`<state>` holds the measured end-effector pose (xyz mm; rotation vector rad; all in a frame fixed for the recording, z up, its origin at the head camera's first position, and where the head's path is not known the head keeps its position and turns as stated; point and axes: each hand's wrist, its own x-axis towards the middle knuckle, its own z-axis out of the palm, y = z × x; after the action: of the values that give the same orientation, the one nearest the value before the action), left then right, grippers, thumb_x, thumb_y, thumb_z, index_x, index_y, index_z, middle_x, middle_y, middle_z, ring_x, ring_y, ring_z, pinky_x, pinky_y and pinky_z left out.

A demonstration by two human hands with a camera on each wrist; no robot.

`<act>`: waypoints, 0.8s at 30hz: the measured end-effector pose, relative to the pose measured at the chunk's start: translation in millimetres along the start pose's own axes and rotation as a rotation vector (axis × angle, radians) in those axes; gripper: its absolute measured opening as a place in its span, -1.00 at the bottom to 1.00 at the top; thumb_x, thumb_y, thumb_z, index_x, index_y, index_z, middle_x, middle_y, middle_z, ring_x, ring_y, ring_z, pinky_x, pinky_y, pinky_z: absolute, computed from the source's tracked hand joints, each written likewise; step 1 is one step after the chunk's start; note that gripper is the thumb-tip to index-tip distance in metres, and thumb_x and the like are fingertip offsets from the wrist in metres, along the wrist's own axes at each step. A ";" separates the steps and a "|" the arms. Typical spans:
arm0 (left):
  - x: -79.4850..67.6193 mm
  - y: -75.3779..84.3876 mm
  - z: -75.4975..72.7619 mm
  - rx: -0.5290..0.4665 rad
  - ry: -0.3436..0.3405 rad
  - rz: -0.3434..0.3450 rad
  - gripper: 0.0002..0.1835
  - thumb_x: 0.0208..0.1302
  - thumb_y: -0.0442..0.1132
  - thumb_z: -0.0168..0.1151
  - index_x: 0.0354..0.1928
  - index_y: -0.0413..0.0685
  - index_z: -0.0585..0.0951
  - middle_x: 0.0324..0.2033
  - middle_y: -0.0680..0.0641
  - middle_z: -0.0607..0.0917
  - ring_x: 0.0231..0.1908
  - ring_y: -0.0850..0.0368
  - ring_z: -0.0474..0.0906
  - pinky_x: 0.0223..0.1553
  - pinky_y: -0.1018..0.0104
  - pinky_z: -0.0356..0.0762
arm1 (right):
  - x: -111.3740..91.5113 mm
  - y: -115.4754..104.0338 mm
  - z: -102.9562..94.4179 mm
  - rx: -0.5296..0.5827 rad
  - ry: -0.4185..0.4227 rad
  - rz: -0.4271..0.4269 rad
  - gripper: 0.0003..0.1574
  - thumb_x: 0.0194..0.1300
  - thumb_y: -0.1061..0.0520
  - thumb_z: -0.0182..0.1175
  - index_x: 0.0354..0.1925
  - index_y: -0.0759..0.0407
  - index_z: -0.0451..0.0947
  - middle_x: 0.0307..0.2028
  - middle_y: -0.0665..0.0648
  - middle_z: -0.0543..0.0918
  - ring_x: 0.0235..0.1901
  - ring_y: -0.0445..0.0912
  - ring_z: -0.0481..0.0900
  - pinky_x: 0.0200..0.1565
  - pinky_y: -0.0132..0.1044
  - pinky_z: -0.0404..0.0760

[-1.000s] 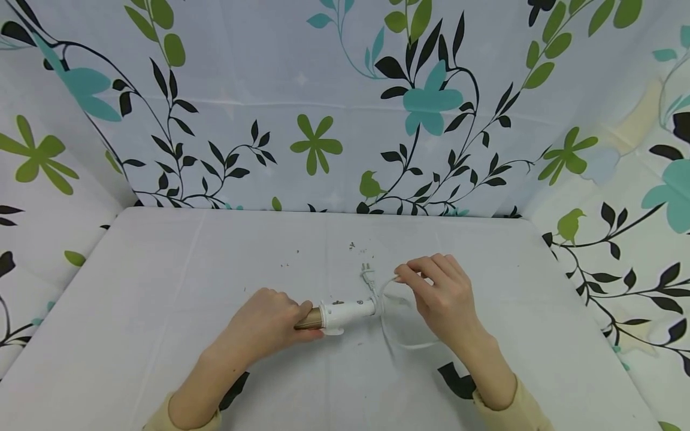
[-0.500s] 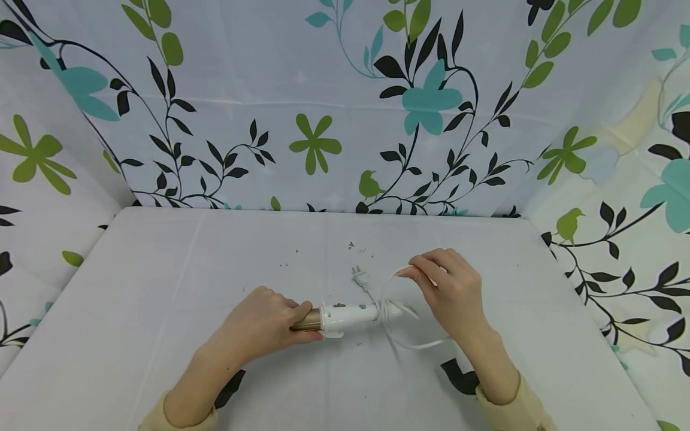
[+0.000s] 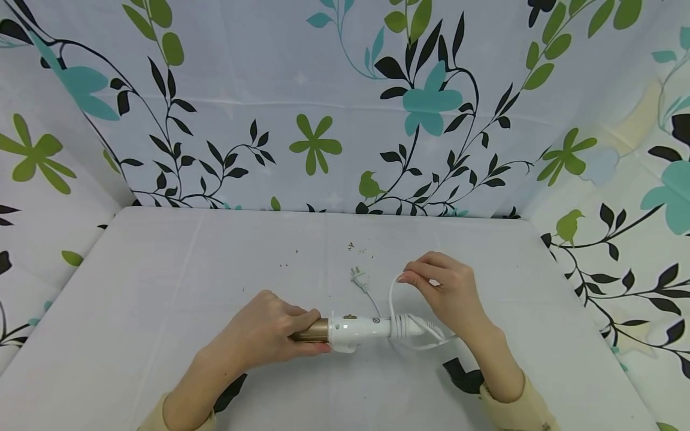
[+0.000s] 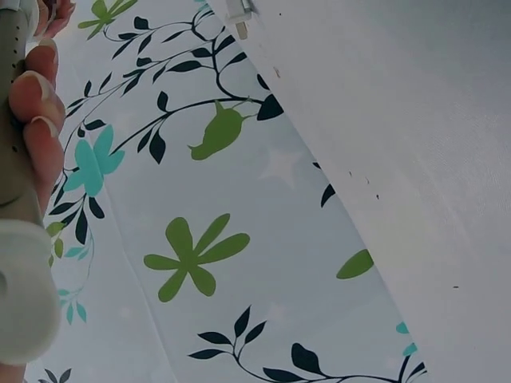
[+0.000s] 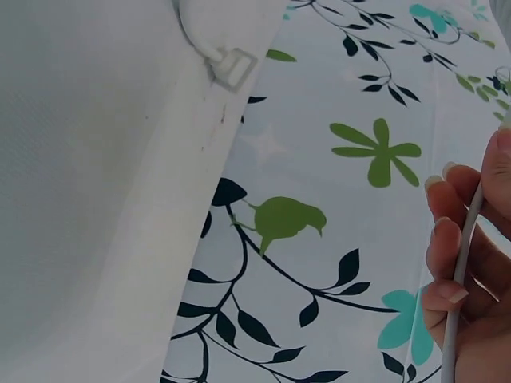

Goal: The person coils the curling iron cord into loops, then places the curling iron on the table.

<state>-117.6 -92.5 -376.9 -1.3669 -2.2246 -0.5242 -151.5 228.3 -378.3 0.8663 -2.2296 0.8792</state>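
"What has the left hand [image 3: 269,335]?"

"The iron [image 3: 360,330], by its gold barrel [image 3: 315,331]. Those fingers are curled snugly round it, with no gap I can see."

"And beyond them?"

"The white body runs rightward from the left fingers, towards the right hand [image 3: 451,287]. Half a second ago it tipped up that way; now it lies nearly level, and closer to the person."

"Next along?"

"The plug [image 3: 359,277], between both sets of fingers and on the far side of the iron, at the end of a thin strand. Some dark specks [image 3: 351,245] dot the bench [image 3: 215,275] past it."

"Then the cord [image 3: 399,327]?"

"Turns of it go round the handle, just below the right fingers, and they show more plainly than before. The right hand pinches one strand between thumb and fingertips, its other fingers loosely bent. That strand now drops more directly to the turns."

"Meaning what?"

"The wrapping looks partway, I'd judge. Whether turns are going on or coming off, I can't tell."

"Any containers?"

"None in view, so no contents either; the iron is in the left fingers."
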 end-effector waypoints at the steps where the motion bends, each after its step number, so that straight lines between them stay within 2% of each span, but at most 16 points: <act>1: 0.4 0.6 0.0 -0.011 0.010 0.008 -0.55 -0.09 0.09 0.60 -0.49 0.06 0.49 -0.63 0.26 0.70 -0.77 0.48 0.18 -0.63 0.69 0.00 | -0.7 0.5 0.2 0.015 -0.019 0.010 -0.88 0.07 0.16 0.50 -0.39 0.16 0.76 -0.47 0.00 0.67 -0.47 -0.17 0.60 -0.43 -0.51 0.54; 3: 1.1 1.4 0.4 -0.028 0.029 0.020 -0.57 -0.09 0.09 0.61 -0.47 0.06 0.52 -0.62 0.25 0.72 -0.78 0.49 0.26 -0.63 0.70 0.01 | -1.7 1.2 0.7 0.030 -0.042 0.019 -0.86 0.00 0.24 0.52 -0.39 0.15 0.76 -0.47 -0.02 0.67 -0.46 -0.19 0.59 -0.43 -0.52 0.53; 6: 1.8 1.2 1.8 -0.026 0.079 0.046 -0.58 -0.13 0.09 0.63 -0.42 0.04 0.59 -0.63 0.25 0.71 -0.77 0.48 0.35 -0.64 0.71 0.04 | -2.1 2.2 1.9 0.043 -0.052 0.014 -0.89 0.11 0.13 0.47 -0.38 0.14 0.75 -0.47 -0.04 0.66 -0.47 -0.21 0.58 -0.44 -0.53 0.52; 11: 2.7 0.5 3.9 -0.020 0.158 0.081 -0.53 -0.20 0.08 0.67 -0.37 -0.02 0.63 -0.65 0.24 0.67 -0.77 0.48 0.40 -0.66 0.72 0.08 | 0.6 4.0 6.4 0.042 -0.061 -0.045 -0.54 0.35 -0.16 0.20 -0.42 0.16 0.73 -0.51 -0.03 0.65 -0.53 -0.23 0.53 -0.47 -0.51 0.46; 16: 4.4 0.5 2.3 -0.023 0.176 0.080 -0.54 -0.17 0.05 0.67 -0.36 -0.05 0.64 -0.58 0.17 0.74 -0.68 0.41 0.58 -0.64 0.68 0.29 | 3.9 3.7 7.0 -0.020 -0.027 -0.086 -0.44 0.41 -0.20 0.10 -0.46 0.18 0.71 -0.55 -0.02 0.65 -0.59 -0.22 0.50 -0.52 -0.50 0.42; 18: 5.4 0.8 1.1 -0.027 0.184 0.076 -0.52 -0.22 0.02 0.69 -0.36 -0.06 0.64 -0.56 0.15 0.76 -0.65 0.38 0.62 -0.62 0.64 0.37 | 4.2 2.9 6.1 -0.036 -0.023 -0.077 -0.47 0.39 -0.18 0.13 -0.47 0.18 0.70 -0.56 -0.02 0.65 -0.60 -0.23 0.49 -0.53 -0.50 0.41; 20: 6.1 1.3 0.1 -0.025 0.186 0.076 -0.52 -0.23 0.01 0.70 -0.36 -0.06 0.63 -0.55 0.16 0.76 -0.65 0.37 0.63 -0.61 0.61 0.41 | 3.4 1.2 5.2 -0.036 -0.046 -0.049 -0.61 0.34 -0.09 0.25 -0.46 0.16 0.70 -0.55 -0.04 0.65 -0.59 -0.25 0.48 -0.53 -0.51 0.39; 22: 6.5 1.7 0.1 -0.021 0.194 0.084 -0.54 -0.15 0.03 0.66 -0.36 -0.07 0.62 -0.55 0.16 0.75 -0.64 0.37 0.63 -0.61 0.59 0.43 | 2.5 -0.5 5.0 -0.040 -0.075 -0.018 -0.80 0.24 0.05 0.38 -0.45 0.14 0.70 -0.54 -0.06 0.64 -0.59 -0.28 0.45 -0.52 -0.53 0.36; 24: 6.1 1.7 0.2 -0.009 0.195 0.087 -0.58 0.04 0.08 0.56 -0.36 -0.07 0.61 -0.56 0.17 0.74 -0.65 0.37 0.62 -0.61 0.58 0.43 | 1.6 -2.6 4.9 -0.051 -0.096 0.015 -0.91 0.10 0.20 0.46 -0.45 0.11 0.70 -0.55 -0.09 0.63 -0.59 -0.31 0.41 -0.52 -0.56 0.32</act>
<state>-118.6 -87.3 -373.5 -1.3493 -2.0010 -0.6097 -152.0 222.6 -379.3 0.8857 -2.3334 0.7997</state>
